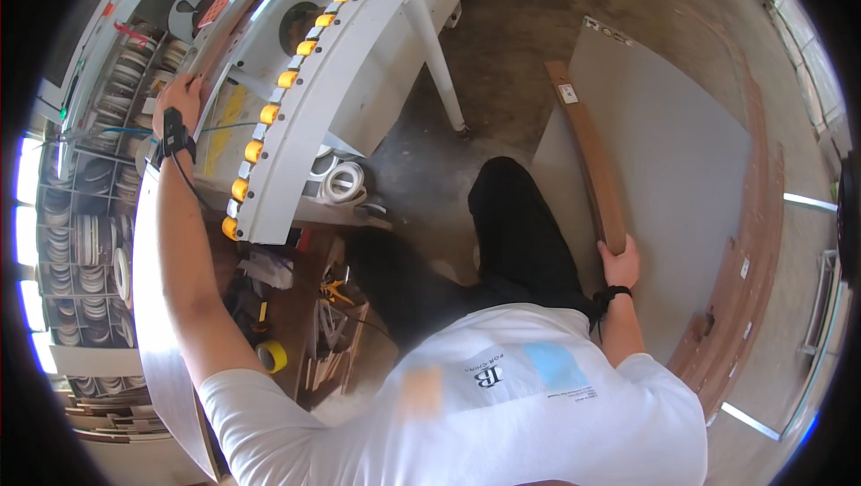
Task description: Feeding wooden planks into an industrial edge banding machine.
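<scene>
My right hand (pixel 621 262) is closed around the near end of a long brown board (pixel 589 150) with a white label near its far end. That board slants away from me above a large grey panel (pixel 664 136). On the left, my left arm reaches forward, and my left hand (pixel 179 99) has its fingers bent over the near end of a narrow brown strip (pixel 215 45) lying along the machine (pixel 345 65). Its fingertips are partly hidden. A row of yellow rollers (pixel 287 80) lines the machine's edge.
More brown boards (pixel 749 280) lie along the grey panel's right side. Shelves with rolls of edge banding (pixel 92 244) stand at far left. White rolls (pixel 343 183) sit beneath the machine. Beside my leg are yellow tape (pixel 272 356), pliers (pixel 335 292) and a wooden box (pixel 334 334).
</scene>
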Available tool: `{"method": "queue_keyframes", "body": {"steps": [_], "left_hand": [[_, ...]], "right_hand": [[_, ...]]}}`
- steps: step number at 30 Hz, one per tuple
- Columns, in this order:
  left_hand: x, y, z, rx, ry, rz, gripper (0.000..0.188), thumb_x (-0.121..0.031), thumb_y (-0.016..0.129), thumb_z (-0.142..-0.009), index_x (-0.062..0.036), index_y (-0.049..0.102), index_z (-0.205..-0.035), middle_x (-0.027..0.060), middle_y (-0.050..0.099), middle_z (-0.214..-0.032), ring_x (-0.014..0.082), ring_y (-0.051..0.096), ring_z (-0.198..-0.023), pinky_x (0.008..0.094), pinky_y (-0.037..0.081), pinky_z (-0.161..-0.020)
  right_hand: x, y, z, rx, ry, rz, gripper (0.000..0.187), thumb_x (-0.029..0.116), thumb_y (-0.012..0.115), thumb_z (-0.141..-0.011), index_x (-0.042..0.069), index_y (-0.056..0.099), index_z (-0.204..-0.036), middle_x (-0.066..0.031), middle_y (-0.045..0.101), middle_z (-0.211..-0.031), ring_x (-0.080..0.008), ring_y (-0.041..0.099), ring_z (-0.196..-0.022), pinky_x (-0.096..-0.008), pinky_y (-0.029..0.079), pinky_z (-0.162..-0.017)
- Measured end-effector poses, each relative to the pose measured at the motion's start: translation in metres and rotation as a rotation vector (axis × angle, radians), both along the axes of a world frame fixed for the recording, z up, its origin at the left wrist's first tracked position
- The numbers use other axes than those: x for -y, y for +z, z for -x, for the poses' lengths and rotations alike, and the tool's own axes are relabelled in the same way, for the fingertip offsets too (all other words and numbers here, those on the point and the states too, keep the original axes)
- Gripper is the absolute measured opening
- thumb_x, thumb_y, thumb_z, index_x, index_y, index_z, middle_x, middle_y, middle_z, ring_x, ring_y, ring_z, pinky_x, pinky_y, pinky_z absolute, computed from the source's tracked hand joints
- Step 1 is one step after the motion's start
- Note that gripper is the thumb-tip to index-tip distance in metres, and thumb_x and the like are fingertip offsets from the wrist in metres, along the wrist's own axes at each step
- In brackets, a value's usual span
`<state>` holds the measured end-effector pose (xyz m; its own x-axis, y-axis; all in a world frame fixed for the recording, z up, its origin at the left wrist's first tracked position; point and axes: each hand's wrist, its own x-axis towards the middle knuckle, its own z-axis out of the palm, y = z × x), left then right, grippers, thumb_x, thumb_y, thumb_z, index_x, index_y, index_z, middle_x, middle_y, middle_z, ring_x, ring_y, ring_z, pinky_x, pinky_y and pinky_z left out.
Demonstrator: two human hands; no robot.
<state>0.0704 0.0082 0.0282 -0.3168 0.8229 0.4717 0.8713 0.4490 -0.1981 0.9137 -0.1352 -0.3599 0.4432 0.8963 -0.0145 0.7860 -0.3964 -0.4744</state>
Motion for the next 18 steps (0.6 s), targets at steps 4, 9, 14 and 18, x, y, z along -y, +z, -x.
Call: {"method": "queue_keyframes", "body": {"steps": [4,9,14,18], "left_hand": [[0.013,0.001,0.011,-0.073,-0.068,-0.047,0.041,-0.042,0.064,-0.101,-0.0164,0.074,-0.131,0.0123,0.074,-0.132,0.0361,0.066,-0.126,0.0470,0.052,-0.107],[0.008,0.023,-0.064,-0.113,-0.509,-0.156,0.032,-0.022,0.073,-0.098,-0.0115,0.074,-0.127,0.0098,0.075,-0.129,0.0325,0.068,-0.122,0.0438,0.053,-0.105],[0.042,0.035,-0.233,-0.014,-0.955,-0.137,0.030,-0.016,0.081,-0.088,-0.0139,0.077,-0.118,0.0025,0.076,-0.127,0.0264,0.069,-0.121,0.0417,0.055,-0.102],[0.072,0.014,-0.332,-0.172,-1.260,0.041,0.052,-0.022,0.087,-0.072,-0.0183,0.077,-0.122,0.0006,0.067,-0.148,0.0265,0.060,-0.138,0.0462,0.051,-0.112]], "right_hand": [[-0.004,0.035,0.010,0.063,-0.015,-0.098,0.073,0.042,0.092,-0.078,0.011,0.066,-0.138,-0.0179,0.073,-0.122,-0.0412,0.069,-0.113,-0.0509,0.056,-0.096],[-0.003,0.076,0.018,0.074,0.105,-0.366,0.072,0.033,0.096,-0.075,0.009,0.068,-0.136,-0.0164,0.074,-0.120,-0.0388,0.069,-0.110,-0.0483,0.057,-0.094],[-0.015,0.115,0.050,0.015,0.320,-0.550,0.071,0.026,0.098,-0.072,0.007,0.068,-0.133,-0.0139,0.074,-0.119,-0.0366,0.069,-0.107,-0.0468,0.057,-0.092],[-0.020,0.158,0.080,0.009,0.538,-0.709,0.070,0.021,0.097,-0.071,0.007,0.069,-0.133,-0.0127,0.075,-0.120,-0.0366,0.069,-0.107,-0.0479,0.055,-0.096]]}}
